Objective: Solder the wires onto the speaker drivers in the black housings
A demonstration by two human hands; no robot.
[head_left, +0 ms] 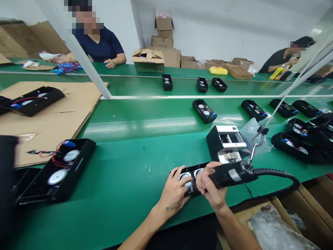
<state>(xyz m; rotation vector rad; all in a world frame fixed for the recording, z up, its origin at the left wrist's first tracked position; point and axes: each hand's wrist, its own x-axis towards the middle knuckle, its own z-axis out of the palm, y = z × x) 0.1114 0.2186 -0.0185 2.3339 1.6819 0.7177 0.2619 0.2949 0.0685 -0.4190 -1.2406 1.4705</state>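
Observation:
My right hand (210,185) grips a black electric screwdriver (231,175), which hangs from a metal hook and trails a coiled black cable. Its tip is hidden behind my fingers, over a black speaker housing (194,177) lying open side up on the green conveyor belt (125,159). My left hand (173,194) holds that housing down, with its fingers over the near round speaker. Two round silver speakers show in the housing, partly covered by my hands.
A black and white unit (225,144) and a clear plastic bag (253,135) lie just beyond my hands. Several open speaker housings sit along the belt and on brown cardboard (47,118) at left. Two co-workers (99,43) sit across the far belt, before stacked cartons (162,41).

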